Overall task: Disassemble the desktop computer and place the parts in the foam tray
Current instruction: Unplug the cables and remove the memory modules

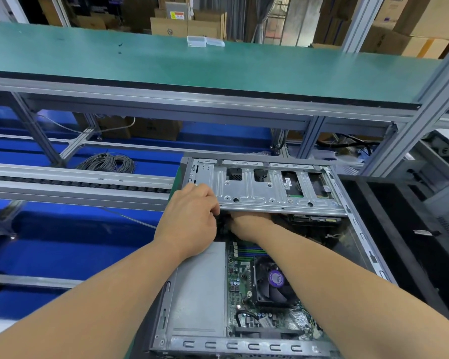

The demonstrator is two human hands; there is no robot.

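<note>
Open computer case [257,343] lies at table's near edge, side panel off. Left hand [192,218] curled, fingers gripping drive cage [265,187] at its near left corner. Right hand [246,220] reaches under cage; grip hidden, cannot tell.

Left hand [189,218] grips the drive cage [267,186] edge — right hand [246,220] reaches beneath it.

bright even light, edges bowed (wide lens), slightly soft.
</note>
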